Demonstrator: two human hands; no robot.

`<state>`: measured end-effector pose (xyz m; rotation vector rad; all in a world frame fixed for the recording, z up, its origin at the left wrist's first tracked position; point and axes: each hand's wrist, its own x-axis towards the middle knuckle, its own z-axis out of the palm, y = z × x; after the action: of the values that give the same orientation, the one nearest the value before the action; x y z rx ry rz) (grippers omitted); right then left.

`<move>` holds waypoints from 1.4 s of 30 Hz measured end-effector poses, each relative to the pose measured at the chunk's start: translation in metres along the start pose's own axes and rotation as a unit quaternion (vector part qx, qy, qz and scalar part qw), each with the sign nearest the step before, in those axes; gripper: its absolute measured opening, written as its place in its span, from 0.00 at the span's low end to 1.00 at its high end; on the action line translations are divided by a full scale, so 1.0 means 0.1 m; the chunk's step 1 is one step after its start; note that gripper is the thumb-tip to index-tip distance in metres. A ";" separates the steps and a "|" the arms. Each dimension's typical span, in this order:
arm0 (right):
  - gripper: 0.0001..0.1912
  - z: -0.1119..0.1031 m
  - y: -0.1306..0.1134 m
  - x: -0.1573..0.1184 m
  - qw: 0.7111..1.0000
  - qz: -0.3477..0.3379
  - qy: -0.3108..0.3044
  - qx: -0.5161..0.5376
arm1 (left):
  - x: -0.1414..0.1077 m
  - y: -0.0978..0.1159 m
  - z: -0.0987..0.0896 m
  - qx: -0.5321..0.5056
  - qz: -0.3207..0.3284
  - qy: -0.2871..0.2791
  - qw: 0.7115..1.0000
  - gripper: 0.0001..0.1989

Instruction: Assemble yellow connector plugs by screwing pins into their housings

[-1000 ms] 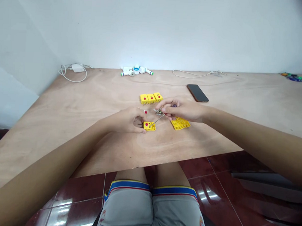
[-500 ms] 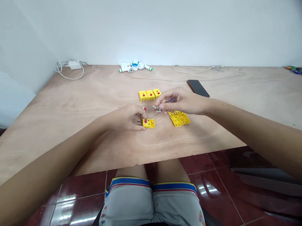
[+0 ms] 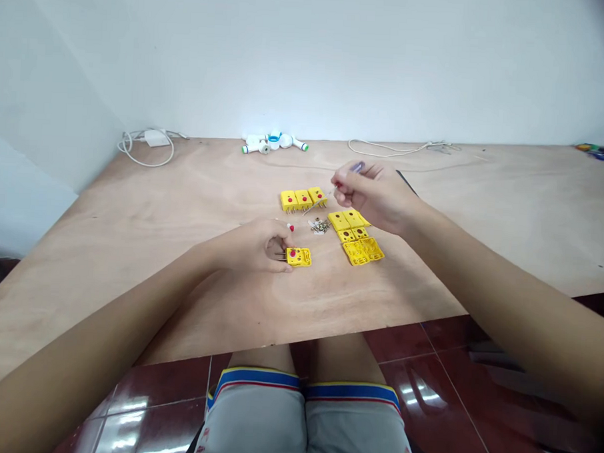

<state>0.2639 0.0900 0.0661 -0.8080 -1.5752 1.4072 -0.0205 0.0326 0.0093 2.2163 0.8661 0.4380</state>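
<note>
Plywood table, as I log it from my remote seat: left hand curled closed on a yellow connector; right hand raised above the table, pinching a purple-handled screwdriver; loose screws lie between, just beside more yellow connector halves.

The plywood table carries three yellow connectors in a row, and near them a group of yellow pieces. Between these lies a small heap of screws, and one more connector sits in front. At the far edge are white pipe fittings and a charger.
</note>
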 end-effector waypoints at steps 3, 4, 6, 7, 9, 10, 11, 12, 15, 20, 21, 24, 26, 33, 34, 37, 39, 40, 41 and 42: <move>0.29 0.12 -0.01 0.21 0.997 -0.065 0.048 -0.008 | -0.02 -0.01 0.01 -0.018 -0.009 0.002 1.000 0.14; 0.32 0.16 0.00 0.27 0.996 -0.070 0.054 -0.018 | -0.03 0.00 0.01 -0.027 -0.008 -0.001 1.000 0.14; 0.34 0.25 0.07 0.34 0.997 -0.063 0.047 -0.021 | -0.04 0.02 0.01 -0.052 -0.013 0.008 0.999 0.13; 0.34 0.29 0.13 0.35 0.997 -0.064 0.040 -0.012 | -0.04 0.04 0.01 -0.047 -0.016 0.005 0.999 0.12; 0.31 0.35 0.25 0.32 0.997 -0.078 0.024 0.015 | -0.05 0.09 0.00 -0.039 -0.029 0.003 0.999 0.11; 0.30 0.37 0.30 0.29 0.996 -0.085 0.012 0.026 | -0.05 0.12 -0.01 -0.028 -0.036 0.000 0.999 0.11; 0.28 0.38 0.35 0.24 0.996 -0.081 -0.003 0.032 | -0.05 0.14 -0.02 -0.020 -0.048 -0.004 0.999 0.10; 0.27 0.39 0.38 0.20 0.996 -0.073 -0.024 0.036 | -0.05 0.16 -0.03 -0.020 -0.055 -0.009 0.998 0.09; 0.24 0.39 0.39 0.06 0.994 -0.070 -0.074 0.045 | -0.04 0.20 -0.04 -0.032 -0.067 -0.013 0.997 0.08; 0.23 0.43 0.30 -0.06 0.990 -0.076 -0.122 0.004 | -0.03 0.19 -0.04 -0.084 -0.068 -0.016 0.994 0.07; 0.23 0.44 0.29 -0.07 0.989 -0.071 -0.126 -0.001 | -0.03 0.18 -0.04 -0.091 -0.067 -0.015 0.993 0.07; 0.22 0.46 0.30 -0.09 0.989 -0.066 -0.134 0.000 | -0.03 0.14 -0.04 -0.092 -0.073 -0.013 0.993 0.09; 0.21 0.46 0.33 -0.09 0.988 -0.066 -0.137 0.010 | -0.03 0.12 -0.04 -0.084 -0.075 -0.010 0.994 0.11; 0.18 0.45 0.45 -0.04 0.981 -0.112 -0.157 0.033 | -0.03 0.11 -0.04 -0.068 -0.073 -0.012 0.995 0.13; 0.17 0.45 0.47 -0.04 0.979 -0.121 -0.157 0.035 | -0.03 0.12 -0.04 -0.067 -0.074 -0.015 0.995 0.13; 0.16 0.46 0.49 -0.03 0.979 -0.129 -0.154 0.034 | -0.02 0.14 -0.05 -0.066 -0.073 -0.018 0.995 0.11; 0.16 0.46 0.49 -0.03 0.979 -0.132 -0.152 0.032 | -0.02 0.15 -0.05 -0.068 -0.070 -0.018 0.995 0.09; 0.16 0.45 0.49 -0.03 0.979 -0.134 -0.151 0.031 | -0.02 0.15 -0.05 -0.071 -0.069 -0.018 0.995 0.08; 0.16 0.45 0.49 -0.04 0.979 -0.134 -0.152 0.029 | -0.01 0.15 -0.05 -0.075 -0.066 -0.018 0.995 0.08; 0.16 0.45 0.49 -0.04 0.979 -0.135 -0.151 0.028 | -0.01 0.15 -0.05 -0.079 -0.064 -0.017 0.995 0.09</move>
<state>0.2215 0.0748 0.0170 -0.3385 -1.7895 1.4117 -0.0170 0.0261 0.0231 2.0053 0.9175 0.3929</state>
